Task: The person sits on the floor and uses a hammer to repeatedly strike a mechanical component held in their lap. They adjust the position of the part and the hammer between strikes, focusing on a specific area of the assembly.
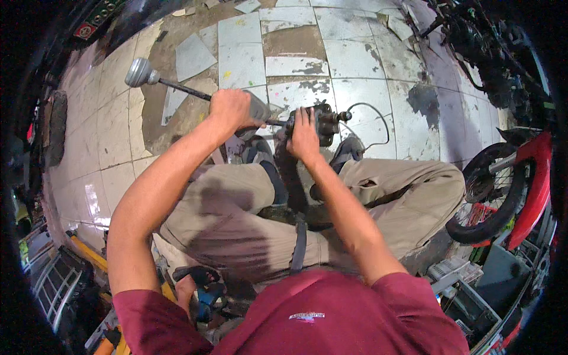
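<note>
My left hand (229, 112) is closed round a long dark shaft (183, 87) at a grey, flattened fitting (258, 110). A silver ribbed cylinder (138, 73) caps the shaft's far left end. My right hand (305, 135) grips the black mechanical assembly (325, 123) at the shaft's right end, fingers curled over its left side. A thin black cable (386, 124) loops out from the assembly to the right. Below it, a dark upright piece (290, 177) and a strap (299, 245) run down between my bent legs.
Cracked white floor tiles (242, 35) surround me. A red motorcycle fender (528, 189) and wheel (458, 225) are at right, dark machinery (449, 47) at upper right. Metal racks (53, 284) stand lower left. Another person's hand (185, 287) is by a blue-and-black object (208, 296).
</note>
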Available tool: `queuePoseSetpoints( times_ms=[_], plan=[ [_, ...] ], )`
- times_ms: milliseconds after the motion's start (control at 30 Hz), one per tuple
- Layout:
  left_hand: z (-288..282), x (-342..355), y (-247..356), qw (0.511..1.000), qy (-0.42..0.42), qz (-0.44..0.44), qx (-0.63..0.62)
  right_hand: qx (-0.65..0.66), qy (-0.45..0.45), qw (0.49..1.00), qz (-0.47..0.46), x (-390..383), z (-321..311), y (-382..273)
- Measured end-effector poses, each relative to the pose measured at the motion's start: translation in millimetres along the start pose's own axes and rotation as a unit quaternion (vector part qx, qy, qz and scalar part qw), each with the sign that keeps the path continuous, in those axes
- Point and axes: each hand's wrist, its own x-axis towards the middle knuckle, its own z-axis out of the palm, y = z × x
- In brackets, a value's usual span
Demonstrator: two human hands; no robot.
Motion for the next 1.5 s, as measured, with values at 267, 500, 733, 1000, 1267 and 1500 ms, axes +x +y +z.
queuePoseSetpoints(
  times_ms=[267,500,733,1000,1267,1500],
  plan=[
    [3.3,2.3,-0.1,1.000,-0.013,-0.001,0.003,0.018,0.035,0.999,0.006,-41.1,1.2,-10.7],
    [4.8,0.7,0.8,1.000,-0.016,0.003,-0.002,0.023,0.036,0.999,0.002,-47.1,-2.4,-12.3],
    [8.1,4.5,-3.7,0.999,0.014,0.008,-0.033,-0.025,0.011,1.000,0.004,-0.9,2.6,-4.4],
    [11.8,3.3,-1.8,1.000,-0.002,0.000,-0.019,-0.017,0.022,1.000,-0.001,-35.6,3.7,-6.2],
    [12.0,1.1,-1.5,1.000,0.012,0.004,-0.008,0.017,0.008,1.000,-0.017,-49.4,-6.6,-7.1],
    [9.4,2.9,0.7,1.000,0.008,0.010,-0.010,0.006,-0.025,1.000,0.008,-2.7,2.9,5.2]
  ],
)
